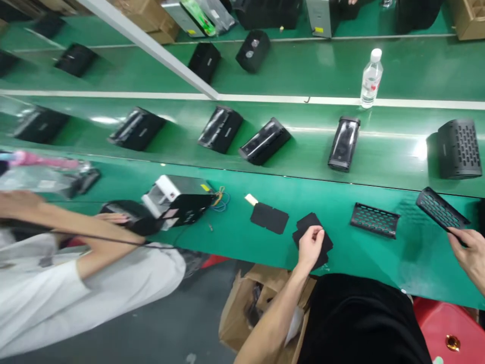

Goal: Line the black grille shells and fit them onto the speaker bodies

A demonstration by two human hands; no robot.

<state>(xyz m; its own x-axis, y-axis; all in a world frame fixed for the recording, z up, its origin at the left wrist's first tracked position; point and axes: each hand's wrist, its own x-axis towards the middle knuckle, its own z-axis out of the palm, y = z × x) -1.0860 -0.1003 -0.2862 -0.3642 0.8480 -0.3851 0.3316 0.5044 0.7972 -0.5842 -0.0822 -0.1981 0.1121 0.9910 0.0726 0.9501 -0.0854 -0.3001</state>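
Observation:
My left hand [310, 246] is closed in a pinch on the top sheet of a small stack of black pads [314, 227] near the front edge of the green bench [227, 242]. A single black pad [270, 218] with a yellow tab lies just to its left. My right hand [470, 253] is at the right edge, fingers wrapped on the end of a black perforated grille [441, 209]. A second black grille [374, 220] lies flat between my hands.
A co-worker in a white shirt [76, 288] sits at the left, hands near a black device [129, 215] and an open unit [178, 199]. Several black speaker housings [344, 143] ride the conveyor behind. A water bottle [371, 78] stands beyond. A cardboard box [261, 303] sits below the bench.

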